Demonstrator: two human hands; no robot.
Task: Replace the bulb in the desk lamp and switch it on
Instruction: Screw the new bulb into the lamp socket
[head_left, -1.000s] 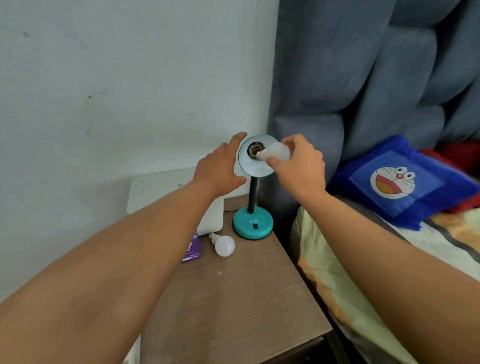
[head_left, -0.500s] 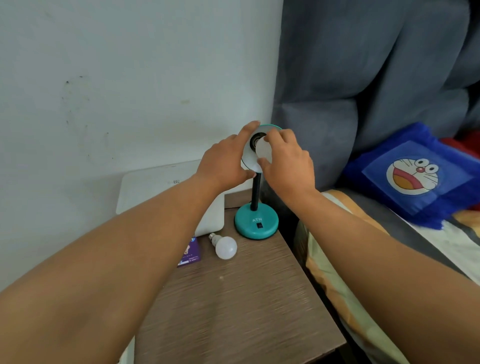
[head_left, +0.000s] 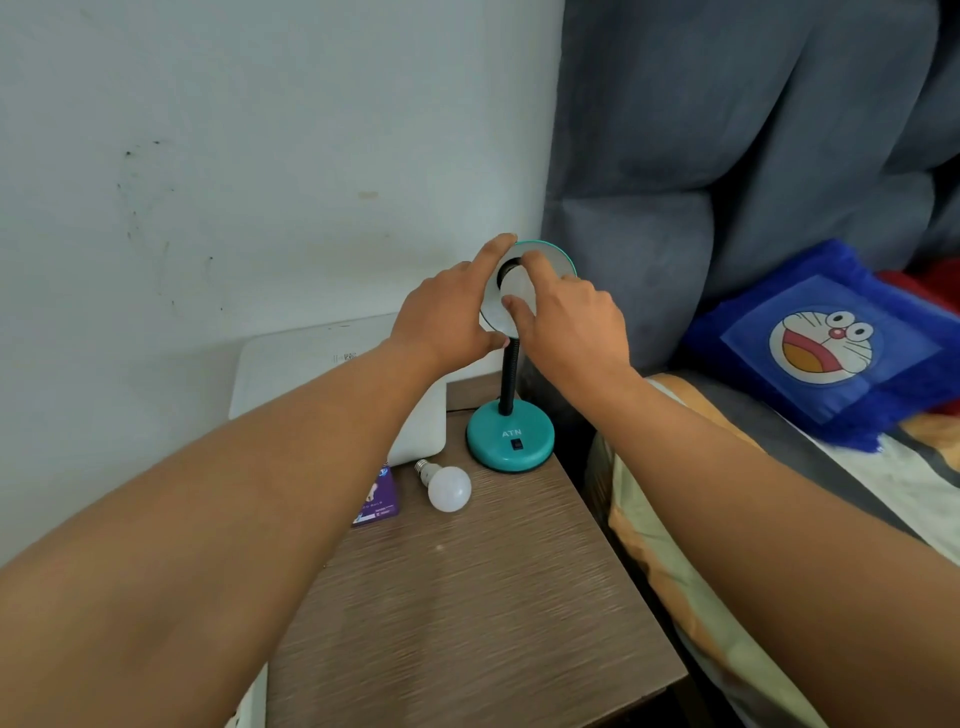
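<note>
- Above the teal round lamp base (head_left: 510, 439), at the top of the black flexible neck (head_left: 511, 371), the teal-rimmed lamp shade (head_left: 556, 260) faces the camera, with a white frosted bulb (head_left: 517, 286) sitting at its dark socket.
- Right hand (head_left: 569, 325): thumb and fingertips pinch the bulb's globe from the right of the shade.
- Left hand (head_left: 447, 317): curled around the shade's left rim, forefinger along the top edge, thumb under the lower edge, bracing it.
- Step in hand, by my reading: threading the bulb into the socket. How far it is seated cannot be told; the fingers hide the cap.
- To do it well: hold the bulb's axis square to the socket, turn gently with light fingertip pressure, regrip in short turns, stop at first firm resistance.
- Keep the left hand firm so the neck does not twist or the base tip.
- Second white bulb (head_left: 448, 487) lies on its side on the brown wood-grain bedside table (head_left: 467, 597), just left of the base, beside a purple card (head_left: 376, 499).
- Black rocker switch (head_left: 516, 444) on the front of the base is untouched.
</note>
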